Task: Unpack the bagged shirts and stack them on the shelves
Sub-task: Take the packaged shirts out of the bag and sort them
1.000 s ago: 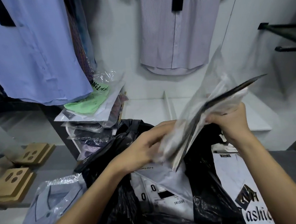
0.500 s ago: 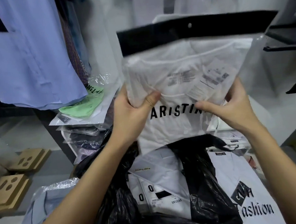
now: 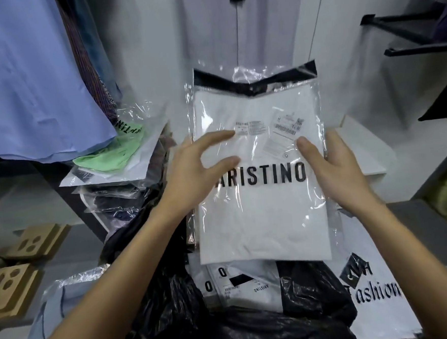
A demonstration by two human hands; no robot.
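A white folded shirt in a clear plastic bag, printed ARISTINO with a black flap at its top, is held flat and face up above a black plastic sack. My left hand grips the bag's left edge, thumb on the print, fingers spread over the front. My right hand holds the right edge, thumb on top. More bagged white shirts lie inside the sack. A white shelf shows behind the held bag.
A pile of bagged shirts, a green one on top, stands at the left. Blue shirts and a pale shirt hang above. A white fashion-print bag lies right of the sack, and a bagged blue shirt lower left. Black wall brackets at right.
The bagged shirt came out of the sack edge-on, was turned to face me, then lowered and laid flatter. My left fingers have spread over its front.
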